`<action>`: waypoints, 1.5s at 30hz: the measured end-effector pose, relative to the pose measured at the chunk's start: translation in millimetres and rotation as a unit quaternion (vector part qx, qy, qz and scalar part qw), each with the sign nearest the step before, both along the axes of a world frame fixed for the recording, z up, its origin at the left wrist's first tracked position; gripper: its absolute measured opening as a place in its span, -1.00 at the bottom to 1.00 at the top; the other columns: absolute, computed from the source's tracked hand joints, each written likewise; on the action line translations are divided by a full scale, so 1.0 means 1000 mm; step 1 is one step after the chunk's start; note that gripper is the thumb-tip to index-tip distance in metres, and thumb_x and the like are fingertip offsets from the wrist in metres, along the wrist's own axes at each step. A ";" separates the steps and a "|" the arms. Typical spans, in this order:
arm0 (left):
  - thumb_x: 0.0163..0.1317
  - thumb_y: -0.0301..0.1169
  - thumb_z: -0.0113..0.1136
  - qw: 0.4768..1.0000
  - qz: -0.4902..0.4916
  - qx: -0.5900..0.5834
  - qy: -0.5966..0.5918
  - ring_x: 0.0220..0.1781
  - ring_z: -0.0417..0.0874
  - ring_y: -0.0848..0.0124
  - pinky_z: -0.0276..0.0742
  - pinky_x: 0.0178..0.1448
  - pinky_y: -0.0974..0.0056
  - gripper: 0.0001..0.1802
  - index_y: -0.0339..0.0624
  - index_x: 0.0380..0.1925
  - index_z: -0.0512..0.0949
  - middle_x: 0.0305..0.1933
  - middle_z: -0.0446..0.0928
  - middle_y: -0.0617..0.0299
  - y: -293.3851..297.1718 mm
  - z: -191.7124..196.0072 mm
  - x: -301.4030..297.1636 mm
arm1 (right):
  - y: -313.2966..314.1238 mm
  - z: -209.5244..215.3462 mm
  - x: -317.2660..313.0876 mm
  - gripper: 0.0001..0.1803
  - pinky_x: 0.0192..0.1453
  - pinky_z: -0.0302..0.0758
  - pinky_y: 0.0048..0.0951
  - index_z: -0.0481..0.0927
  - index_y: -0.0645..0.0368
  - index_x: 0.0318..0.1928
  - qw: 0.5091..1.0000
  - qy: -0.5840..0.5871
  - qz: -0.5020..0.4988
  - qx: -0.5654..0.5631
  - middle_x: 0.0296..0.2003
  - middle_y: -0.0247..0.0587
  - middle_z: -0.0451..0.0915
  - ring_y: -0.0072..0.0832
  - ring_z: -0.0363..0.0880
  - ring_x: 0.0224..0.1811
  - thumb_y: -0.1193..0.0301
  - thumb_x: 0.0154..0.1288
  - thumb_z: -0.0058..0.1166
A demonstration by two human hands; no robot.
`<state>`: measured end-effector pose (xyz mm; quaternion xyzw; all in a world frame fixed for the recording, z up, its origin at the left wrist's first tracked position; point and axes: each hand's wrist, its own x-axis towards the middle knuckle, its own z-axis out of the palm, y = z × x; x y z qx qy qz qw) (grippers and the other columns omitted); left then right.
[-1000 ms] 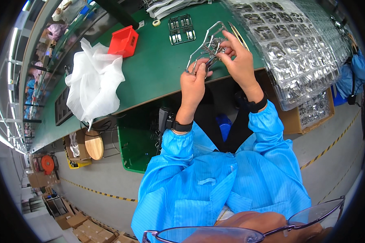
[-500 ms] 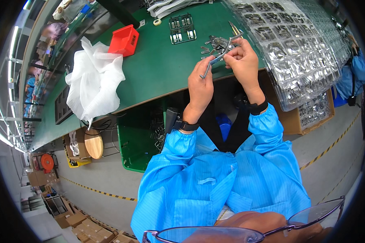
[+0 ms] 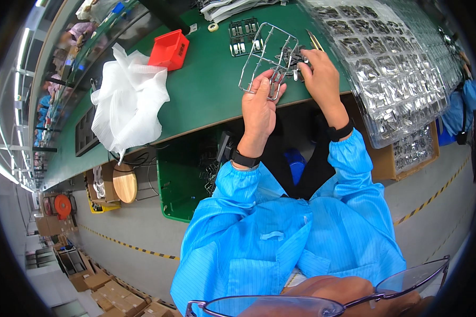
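One ladder-like metal wire frame stands tilted above the near edge of the green worktable, right of its middle. The left hand grips its near end between thumb and fingers. The right hand is over the heap of small metal clips just beyond the frame, fingers curled; whether a clip is pinched, I cannot tell.

To do this well, I would keep the left grip at the end rails so the crossbars stay free and unbent, take one clip at a time, and check which way it faces before it meets the wire.

Counted: one frame in hand; clips too overlapped to number. Farther off lie one dark rack with pale pieces, one tape roll and, just beyond the right hand, what looks like one pair of tweezers. To the left are one red bin and one crumpled white foam sheet; to the right, one clear compartment tray of metal parts. Below the table stands one green crate.
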<state>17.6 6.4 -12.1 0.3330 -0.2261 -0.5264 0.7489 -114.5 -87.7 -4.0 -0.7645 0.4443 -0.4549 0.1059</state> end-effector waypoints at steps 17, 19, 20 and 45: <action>0.44 -0.40 -0.13 0.993 0.009 -0.020 -0.120 -0.03 0.50 0.53 0.44 0.03 0.40 -0.66 -0.34 0.13 0.35 0.01 0.49 0.19 0.007 -0.009 -0.017 | 0.049 -0.003 0.023 -0.47 -0.32 0.51 -0.42 0.46 0.22 0.13 0.977 -0.021 0.106 -0.183 -0.37 -0.15 0.57 -0.27 0.55 -0.37 0.58 0.06 0.15; 0.44 -0.41 -0.12 0.985 0.012 -0.034 -0.167 -0.03 0.53 0.47 0.48 0.04 0.37 -0.67 -0.35 0.11 0.38 0.04 0.49 0.14 0.007 -0.008 -0.017 | 0.048 -0.002 0.024 -0.49 -0.34 0.51 -0.44 0.44 0.25 0.13 0.985 -0.075 0.100 -0.123 -0.40 -0.15 0.58 -0.33 0.57 -0.41 0.60 0.10 0.11; 0.44 -0.41 -0.12 0.985 0.011 -0.036 -0.169 -0.03 0.53 0.47 0.48 0.04 0.37 -0.67 -0.35 0.11 0.38 0.04 0.49 0.14 0.007 -0.008 -0.017 | 0.047 0.000 0.023 -0.52 -0.36 0.52 -0.47 0.42 0.29 0.13 0.984 -0.135 0.096 -0.070 -0.43 -0.16 0.60 -0.39 0.58 -0.44 0.62 0.14 0.07; 0.46 -0.31 -0.15 0.994 -0.016 -0.105 0.007 0.08 0.47 0.30 0.39 0.21 0.22 -0.61 -0.35 0.14 0.35 0.08 0.44 0.06 -0.001 -0.001 -0.007 | 0.052 0.022 0.018 -0.62 -0.27 0.49 -0.38 0.55 0.13 -0.05 0.962 -0.113 0.235 0.081 -0.31 -0.22 0.59 -0.39 0.53 -0.37 0.56 0.03 0.15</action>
